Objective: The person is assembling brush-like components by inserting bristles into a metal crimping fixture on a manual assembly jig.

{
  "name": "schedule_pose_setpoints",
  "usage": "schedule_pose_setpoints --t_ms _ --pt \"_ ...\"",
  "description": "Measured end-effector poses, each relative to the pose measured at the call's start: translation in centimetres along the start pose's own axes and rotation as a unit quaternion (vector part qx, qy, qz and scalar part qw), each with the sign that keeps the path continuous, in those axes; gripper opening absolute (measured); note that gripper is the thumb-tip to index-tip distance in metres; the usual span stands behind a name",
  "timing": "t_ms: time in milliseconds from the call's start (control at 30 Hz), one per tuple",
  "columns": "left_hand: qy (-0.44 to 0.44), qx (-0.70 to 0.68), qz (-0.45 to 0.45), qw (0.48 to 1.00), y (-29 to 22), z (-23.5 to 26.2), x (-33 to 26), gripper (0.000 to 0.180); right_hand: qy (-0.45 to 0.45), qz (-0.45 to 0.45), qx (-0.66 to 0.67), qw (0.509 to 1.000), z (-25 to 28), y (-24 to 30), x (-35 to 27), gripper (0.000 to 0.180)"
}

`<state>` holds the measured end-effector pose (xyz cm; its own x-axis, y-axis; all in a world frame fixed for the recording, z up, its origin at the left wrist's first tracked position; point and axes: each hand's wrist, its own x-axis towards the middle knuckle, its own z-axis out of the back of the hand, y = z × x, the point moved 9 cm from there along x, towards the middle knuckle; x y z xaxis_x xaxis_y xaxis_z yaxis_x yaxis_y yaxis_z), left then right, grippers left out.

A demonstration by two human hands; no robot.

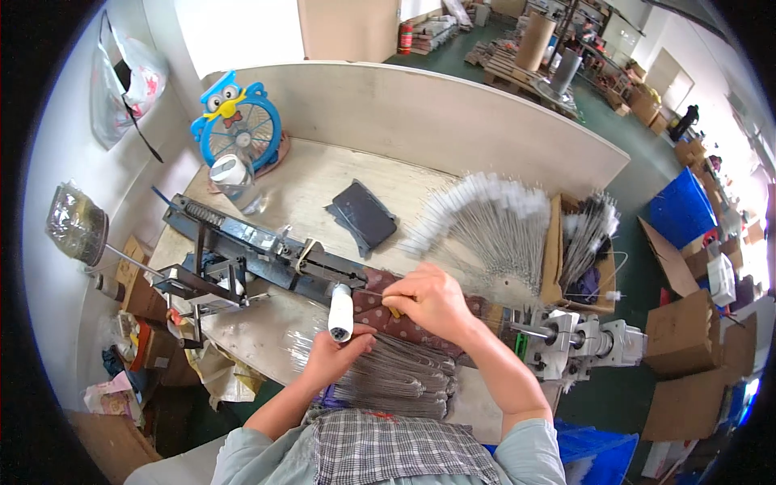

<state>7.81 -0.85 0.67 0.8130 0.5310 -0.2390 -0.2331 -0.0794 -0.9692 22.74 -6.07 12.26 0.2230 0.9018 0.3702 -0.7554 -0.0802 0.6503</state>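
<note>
My right hand (428, 301) is closed in a pinch over the dotted brown cloth (388, 323), on what looks like a thin wire reaching toward the machine. A small yellow piece (394, 312) shows just under its fingers. Nearer me, my left hand (335, 356) is closed beside a bundle of looped grey wires (396, 376); what its fingers hold, if anything, is hidden. Just above that hand a white cylinder (340, 315) sticks out from the long dark metal machine (267, 242).
Wire-stemmed brushes with white bristly ends (493, 218) fan out at the right, beside a cardboard box (553, 259) of more. A dark phone (361, 217) lies mid-table. Behind stand a blue fan (241, 133) and a low partition (420, 109); a metal spindle unit (578, 339) is at right.
</note>
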Motion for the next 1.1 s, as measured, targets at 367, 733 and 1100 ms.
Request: schedule_pose_setpoints --t_ms 367,733,1100 --pt "-0.101 -0.330 0.079 0.935 -3.2 1.5 0.7 0.057 -0.025 -0.076 -0.102 0.992 -2.5 0.1 1.5 0.008" --pt "0.022 -0.115 0.043 0.992 -1.9 0.2 2.5 0.049 0.007 -0.101 -0.156 0.982 -2.9 0.3 2.2 0.010" --pt "-0.069 0.055 -0.041 0.995 0.0 1.6 3.9 0.046 -0.090 -0.006 -0.164 0.982 1.9 3.2 0.0 0.015"
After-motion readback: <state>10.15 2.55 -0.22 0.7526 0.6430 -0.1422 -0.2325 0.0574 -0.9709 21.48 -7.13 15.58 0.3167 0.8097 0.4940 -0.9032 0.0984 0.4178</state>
